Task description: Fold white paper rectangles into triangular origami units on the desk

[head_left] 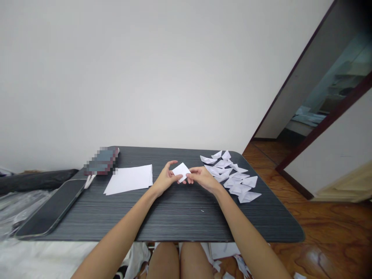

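Observation:
A small folded paper (181, 170), white and turned as a diamond, is held up over the dark table between both hands. My left hand (166, 179) pinches its lower left side, thumb in front, with the index finger raised above. On the right side, my right hand (203, 177) grips the same paper between thumb and fingers. Some fingertips show beneath its lower edge; the rest are hidden behind it. To the right of my right hand lie several folded paper boats (232, 176) in a loose heap. Left of my left hand rests a stack of white paper sheets (129, 179).
The dark table (180, 221) has a wall behind it. A blurred-out device (101, 161) stands at the back left, with a white cable (89, 181) beside it. A large phone-shaped dark panel (54, 207) lies at the left edge. Paper scraps (241, 263) are on the floor.

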Motion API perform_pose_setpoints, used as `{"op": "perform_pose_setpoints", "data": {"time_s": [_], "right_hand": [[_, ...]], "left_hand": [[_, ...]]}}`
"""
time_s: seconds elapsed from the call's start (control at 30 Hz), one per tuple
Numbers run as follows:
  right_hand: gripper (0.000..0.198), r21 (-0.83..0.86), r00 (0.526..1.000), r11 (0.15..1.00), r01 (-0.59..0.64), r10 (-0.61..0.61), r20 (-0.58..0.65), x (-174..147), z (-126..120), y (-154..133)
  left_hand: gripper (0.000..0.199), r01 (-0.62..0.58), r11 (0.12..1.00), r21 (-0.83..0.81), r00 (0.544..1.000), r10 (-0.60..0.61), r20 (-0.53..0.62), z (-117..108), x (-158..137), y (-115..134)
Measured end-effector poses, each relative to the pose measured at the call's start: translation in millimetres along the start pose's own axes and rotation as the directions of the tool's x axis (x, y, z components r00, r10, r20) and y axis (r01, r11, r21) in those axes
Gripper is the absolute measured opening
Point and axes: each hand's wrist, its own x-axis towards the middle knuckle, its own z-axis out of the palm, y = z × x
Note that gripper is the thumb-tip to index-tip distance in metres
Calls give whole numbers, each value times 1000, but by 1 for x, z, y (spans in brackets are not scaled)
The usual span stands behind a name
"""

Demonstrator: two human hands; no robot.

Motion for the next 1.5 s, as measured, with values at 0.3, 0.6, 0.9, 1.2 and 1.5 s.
{"op": "perform_pose_setpoints", "data": {"time_s": [0.3,0.6,0.9,1.2,1.5], "right_hand": [[22,-11,995,999,-46,45,-87,1,3,1],[26,153,989,978,-140,144,-15,1,1,7],[23,91,981,991,-94,108,-161,5,2,16],[27,-40,978,994,-100,91,-185,3,-1,11],[32,-142,955,990,-23,-20,-297,6,12,11]], "left_hand": [[64,3,1000,4,998,-3,-64,0,0,-3],[55,-76,981,176,997,71,33,3,-4,-1],[51,-53,966,254,999,53,4,-2,1,-6],[31,-4,993,117,998,-3,60,-5,5,-11],[30,29,994,103,994,-40,100,7,0,-8]]}}
